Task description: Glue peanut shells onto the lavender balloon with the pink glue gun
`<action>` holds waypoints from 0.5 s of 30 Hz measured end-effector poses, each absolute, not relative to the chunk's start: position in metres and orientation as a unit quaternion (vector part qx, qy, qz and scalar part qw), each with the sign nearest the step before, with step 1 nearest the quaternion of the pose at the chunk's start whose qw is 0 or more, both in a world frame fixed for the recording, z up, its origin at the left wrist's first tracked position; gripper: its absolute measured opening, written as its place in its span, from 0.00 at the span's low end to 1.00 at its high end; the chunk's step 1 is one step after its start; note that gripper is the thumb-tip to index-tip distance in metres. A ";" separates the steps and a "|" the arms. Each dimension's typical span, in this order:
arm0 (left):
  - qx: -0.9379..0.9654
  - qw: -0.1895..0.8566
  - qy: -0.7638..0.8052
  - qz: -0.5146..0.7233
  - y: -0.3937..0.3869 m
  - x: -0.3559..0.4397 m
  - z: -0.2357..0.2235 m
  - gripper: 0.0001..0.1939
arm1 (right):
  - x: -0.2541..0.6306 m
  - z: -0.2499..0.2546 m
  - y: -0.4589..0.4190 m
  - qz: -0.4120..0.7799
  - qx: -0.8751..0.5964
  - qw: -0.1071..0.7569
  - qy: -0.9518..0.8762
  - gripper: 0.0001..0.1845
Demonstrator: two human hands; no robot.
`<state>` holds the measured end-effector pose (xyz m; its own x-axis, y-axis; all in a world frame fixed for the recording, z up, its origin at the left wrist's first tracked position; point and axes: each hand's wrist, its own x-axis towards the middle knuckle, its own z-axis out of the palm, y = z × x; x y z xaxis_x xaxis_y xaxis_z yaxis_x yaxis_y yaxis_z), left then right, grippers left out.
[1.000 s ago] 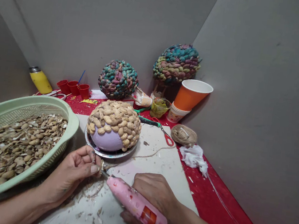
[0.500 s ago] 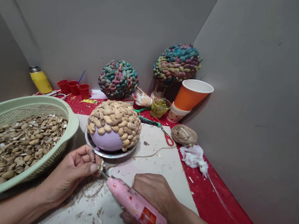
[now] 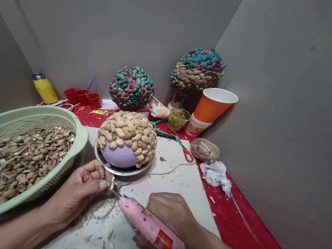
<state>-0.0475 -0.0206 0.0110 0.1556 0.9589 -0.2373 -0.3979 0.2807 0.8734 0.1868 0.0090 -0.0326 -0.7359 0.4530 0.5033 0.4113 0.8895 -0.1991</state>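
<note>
My left hand [image 3: 79, 190] pinches a small peanut shell [image 3: 112, 182] between thumb and fingertips, low over the white board [image 3: 177, 175]. My right hand [image 3: 172, 217] is wrapped round a pink glue gun [image 3: 152, 231], whose metal tip touches that shell. Just behind them a lilac ball [image 3: 119, 156], mostly covered with glued peanut shells [image 3: 128, 130], rests on a metal plate [image 3: 117, 170].
A green colander [image 3: 70, 126] full of shells stands at the left. Behind are two painted shell balls [image 3: 131, 87], red cups [image 3: 82, 97], a yellow bottle [image 3: 44, 89], orange paper cup [image 3: 213, 104], scissors [image 3: 178, 142], a twine ball [image 3: 204, 149] and crumpled tissue [image 3: 216, 175] on a red cloth.
My left hand and the shell have shifted slightly up and left, with the glue gun's tip following; everything else is as before.
</note>
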 end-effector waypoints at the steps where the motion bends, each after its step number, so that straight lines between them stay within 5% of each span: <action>1: 0.334 0.682 0.417 0.499 -0.021 -0.048 0.011 0.08 | 0.187 -0.033 0.009 0.038 -0.231 0.277 -0.932 0.30; 15: 0.330 0.684 0.418 0.498 -0.021 -0.048 0.013 0.07 | 0.186 -0.028 0.011 0.052 -0.227 0.317 -0.919 0.30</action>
<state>-0.0477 -0.0206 0.0127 0.1542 0.9576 -0.2432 -0.4051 0.2858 0.8685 0.1859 0.0112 -0.0276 -0.6958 0.4501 0.5598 0.3834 0.8917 -0.2404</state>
